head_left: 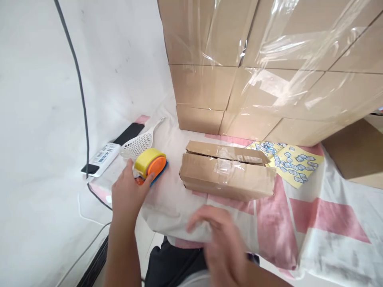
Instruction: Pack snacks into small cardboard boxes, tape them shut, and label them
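Left hand [129,195] on tape dispenser [149,166]; label sheet [291,164] print unreadable.

At centre left we see a yellow and orange tape dispenser [149,164] with a blue edge. The box [227,173] mid-frame is plain brown, like the stacked cartons [269,63] at upper right. The bench cloth [323,223] is white with pink blocks. Right of centre lies a yellow sheet [295,163] dotted with blue-and-white stickers. The scoop [139,144] is white.
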A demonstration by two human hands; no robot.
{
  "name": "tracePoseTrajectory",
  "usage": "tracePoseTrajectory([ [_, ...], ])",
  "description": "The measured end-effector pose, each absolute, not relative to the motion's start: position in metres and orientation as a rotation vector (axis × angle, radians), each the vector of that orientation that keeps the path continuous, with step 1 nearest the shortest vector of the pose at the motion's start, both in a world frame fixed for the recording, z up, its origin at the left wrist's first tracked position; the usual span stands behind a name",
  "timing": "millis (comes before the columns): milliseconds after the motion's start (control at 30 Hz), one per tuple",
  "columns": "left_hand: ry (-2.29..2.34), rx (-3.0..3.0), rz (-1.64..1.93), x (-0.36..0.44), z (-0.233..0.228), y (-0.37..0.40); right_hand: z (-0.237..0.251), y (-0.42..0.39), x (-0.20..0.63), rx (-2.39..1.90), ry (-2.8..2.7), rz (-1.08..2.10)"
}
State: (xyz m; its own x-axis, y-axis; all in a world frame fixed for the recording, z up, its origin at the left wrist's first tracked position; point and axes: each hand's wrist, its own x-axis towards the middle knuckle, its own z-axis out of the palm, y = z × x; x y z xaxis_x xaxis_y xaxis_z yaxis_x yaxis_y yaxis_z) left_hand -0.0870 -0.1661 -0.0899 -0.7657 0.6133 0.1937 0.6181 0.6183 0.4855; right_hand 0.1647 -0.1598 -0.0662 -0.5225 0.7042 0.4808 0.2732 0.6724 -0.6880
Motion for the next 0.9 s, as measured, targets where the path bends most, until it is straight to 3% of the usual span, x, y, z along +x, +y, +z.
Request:
tracePoseTrajectory([
  [100,-3.023,-1.013,-0.769,-0.104,-0.098,-0.16,-0.077,-0.148,0.12,-0.657,-1.863,1.416],
  [167,-2.962,-1.001,-0.815,-0.1,-0.098,-0.166,-0.086,-0.138,0.085,-0.65,-1.739,1.67],
  [467,-2.374,-1.068,-1.072,-0.035,-0.074,-0.21,-0.07,-0.107,0.015,-0.418,-1.219,2.176],
  [800,-2.635,-1.163,-1.229,-0.064,-0.1,-0.238,-0.084,-0.099,0.006,-0.313,-0.96,2.361],
  [900,-2.725,-1.232,-1.485,-0.067,-0.109,-0.238,-0.094,-0.1,0.012,-0.301,-1.02,2.353],
])
